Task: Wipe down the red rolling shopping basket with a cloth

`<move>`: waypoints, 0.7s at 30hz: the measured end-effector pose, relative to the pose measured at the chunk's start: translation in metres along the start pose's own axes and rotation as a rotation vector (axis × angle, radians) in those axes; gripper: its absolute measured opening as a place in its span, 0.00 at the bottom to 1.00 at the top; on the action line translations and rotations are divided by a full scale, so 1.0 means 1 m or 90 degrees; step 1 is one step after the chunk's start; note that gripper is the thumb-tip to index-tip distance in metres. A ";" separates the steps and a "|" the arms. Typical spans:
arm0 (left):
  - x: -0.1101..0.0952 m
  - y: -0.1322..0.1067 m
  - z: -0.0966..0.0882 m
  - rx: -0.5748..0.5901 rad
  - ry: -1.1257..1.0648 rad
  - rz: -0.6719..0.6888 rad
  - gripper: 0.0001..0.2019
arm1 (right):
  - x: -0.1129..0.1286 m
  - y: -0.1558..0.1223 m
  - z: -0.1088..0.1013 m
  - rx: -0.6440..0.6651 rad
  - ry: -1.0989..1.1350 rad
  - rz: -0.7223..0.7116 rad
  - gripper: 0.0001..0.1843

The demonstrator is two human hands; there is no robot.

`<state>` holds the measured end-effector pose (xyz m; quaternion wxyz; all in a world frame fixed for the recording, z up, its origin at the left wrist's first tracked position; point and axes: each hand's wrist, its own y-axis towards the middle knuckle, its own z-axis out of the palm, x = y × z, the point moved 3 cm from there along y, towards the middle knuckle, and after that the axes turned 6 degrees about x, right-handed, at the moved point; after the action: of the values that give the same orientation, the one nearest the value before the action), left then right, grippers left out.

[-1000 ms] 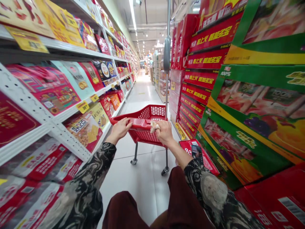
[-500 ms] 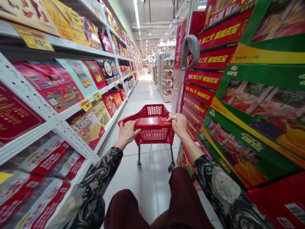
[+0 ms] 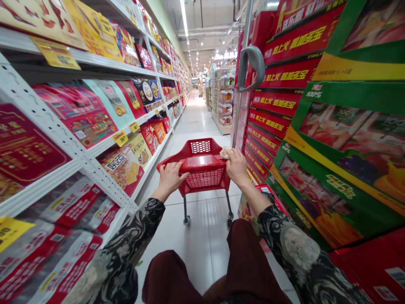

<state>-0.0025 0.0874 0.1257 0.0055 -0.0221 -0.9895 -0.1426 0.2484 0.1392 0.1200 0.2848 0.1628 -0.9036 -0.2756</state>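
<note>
So closest to the camera there's a pair of dark maroon trousers (image 3: 167, 274), with two black-and-cream patterned sleeves (image 3: 139, 228) coming in from the bottom corners. Both arms (image 3: 253, 198) stretch forward and angle in toward each other, wrists bare, backs of the hands facing up. The left hand (image 3: 171, 179) is curled loosely over the left end of the handle on a red shopping cart (image 3: 204, 180), thumb pointing inward just below the bar. The right hand (image 3: 236, 165) is wrapped more snugly round the other end, with a crumpled whitish wad (image 3: 224, 153) pinched in there too, can't tell what it is. The cart's right in front, dead centre on the pale tiled floor (image 3: 194, 240). White shelving (image 3: 103, 150) full of snack boxes runs along the left; green fruit-print cartons (image 3: 351, 95) and stacked red cases (image 3: 275, 101) line the right, near a grey loop handle (image 3: 259, 69). Way down the aisle, bottle racks (image 3: 226, 110) and ceiling lights (image 3: 184, 21).
</note>
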 end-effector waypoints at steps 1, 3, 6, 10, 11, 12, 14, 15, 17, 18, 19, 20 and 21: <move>0.000 -0.001 0.001 0.001 -0.003 0.003 0.26 | -0.003 0.002 -0.001 -0.018 0.002 0.036 0.26; 0.001 -0.001 0.002 0.004 -0.018 0.009 0.25 | 0.007 0.001 0.005 -0.024 0.009 0.060 0.26; 0.003 0.000 0.003 0.010 -0.060 0.015 0.24 | 0.055 -0.007 0.029 0.018 0.022 -0.032 0.27; 0.009 0.003 0.003 0.001 -0.107 0.017 0.21 | 0.104 -0.016 0.049 0.104 0.010 -0.183 0.26; 0.010 0.003 0.002 0.000 -0.119 0.018 0.20 | 0.103 -0.015 0.048 0.113 0.000 -0.198 0.26; 0.010 0.002 0.002 0.001 -0.133 0.018 0.20 | 0.097 -0.014 0.044 0.115 -0.011 -0.204 0.25; 0.009 0.000 0.002 -0.001 -0.164 0.016 0.21 | 0.073 -0.008 0.032 0.095 -0.036 -0.181 0.26; 0.008 -0.002 0.002 -0.006 -0.181 0.015 0.21 | 0.058 -0.005 0.025 0.080 -0.047 -0.162 0.27; 0.003 -0.007 0.002 -0.025 -0.213 0.017 0.21 | 0.031 0.002 0.016 0.041 -0.065 -0.117 0.27; 0.000 -0.009 0.002 -0.034 -0.228 0.021 0.20 | 0.023 0.005 0.016 0.028 -0.070 -0.109 0.27; -0.002 -0.011 0.002 -0.043 -0.242 0.021 0.20 | 0.021 0.009 0.018 0.018 -0.068 -0.112 0.27; -0.004 -0.012 0.002 -0.049 -0.253 0.025 0.20 | 0.023 0.012 0.023 0.015 -0.063 -0.131 0.27; -0.005 -0.011 0.003 -0.049 -0.261 0.032 0.20 | 0.031 0.014 0.029 0.006 -0.057 -0.150 0.27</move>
<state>0.0022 0.0770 0.1196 -0.1930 -0.0758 -0.9629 -0.1729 0.2045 0.1486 0.1214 0.2093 0.2565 -0.8914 -0.3097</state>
